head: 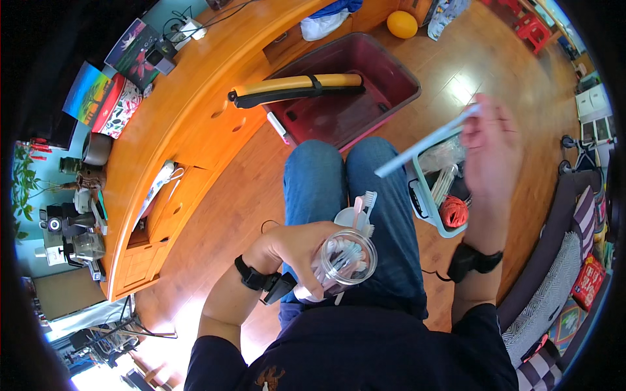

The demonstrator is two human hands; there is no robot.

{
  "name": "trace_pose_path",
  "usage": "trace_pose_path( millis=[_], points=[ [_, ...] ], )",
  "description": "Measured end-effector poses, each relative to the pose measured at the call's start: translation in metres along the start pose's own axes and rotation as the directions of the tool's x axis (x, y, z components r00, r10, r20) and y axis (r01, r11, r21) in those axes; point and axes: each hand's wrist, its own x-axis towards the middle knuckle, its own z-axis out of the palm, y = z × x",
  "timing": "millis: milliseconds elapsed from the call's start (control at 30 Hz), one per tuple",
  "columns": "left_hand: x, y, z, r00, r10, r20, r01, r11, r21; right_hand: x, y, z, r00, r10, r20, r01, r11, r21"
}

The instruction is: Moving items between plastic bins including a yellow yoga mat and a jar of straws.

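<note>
My left hand (301, 249) grips a clear plastic jar (348, 256) above my lap, its open mouth facing up and several toothbrushes inside. Just beyond the jar, a pink toothbrush (359, 207), a white-bristled toothbrush head (370, 199) and a round white lid (345, 217) show beside my fingers; how they are held is hidden. My right hand (491, 141), blurred, holds a long, thin, pale blue stick-like object (425, 141) by one end, over the right side of a light blue basket (442, 230). In the basket lie clear plastic bags (442, 154), thin white sticks (444, 184) and red string (454, 212).
A dark red plastic tub (337, 117) stands on the wood floor beyond my knees, with a yellow and black rolled item (298, 88) across it. A wooden desk (195, 88) curves along the left. A sofa with cushions (543, 293) is at right; a yellow balloon-like ball (402, 24) lies farther off.
</note>
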Motion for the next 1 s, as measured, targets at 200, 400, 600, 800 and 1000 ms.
trace_pose_path(
  millis=[200, 400, 600, 800, 1000],
  points=[
    [-0.002, 0.014, 0.005, 0.998, -0.007, -0.068, 0.007, 1.000, 0.002, -0.041, -0.031, 0.025, 0.954, 0.072, 0.292, -0.084, 0.996, 0.027],
    [0.002, 0.019, 0.001, 0.999, -0.013, -0.042, 0.011, 0.998, -0.056, -0.075, -0.006, 0.035, 0.819, 0.190, 0.541, -0.135, 0.981, -0.140],
    [-0.005, 0.020, 0.005, 0.992, -0.053, -0.115, 0.037, 0.990, -0.140, -0.077, -0.002, 0.039, 0.669, 0.174, 0.723, 0.177, 0.907, -0.382],
    [-0.002, 0.018, 0.000, 0.992, -0.047, -0.121, 0.033, 0.992, -0.118, -0.071, 0.013, 0.028, 0.685, 0.160, 0.711, 0.219, 0.885, -0.410],
    [-0.001, 0.015, 0.001, 0.999, -0.003, -0.049, -0.005, 0.989, -0.151, -0.077, 0.044, 0.020, 0.590, 0.543, 0.597, -0.431, 0.838, -0.335]
  ],
)
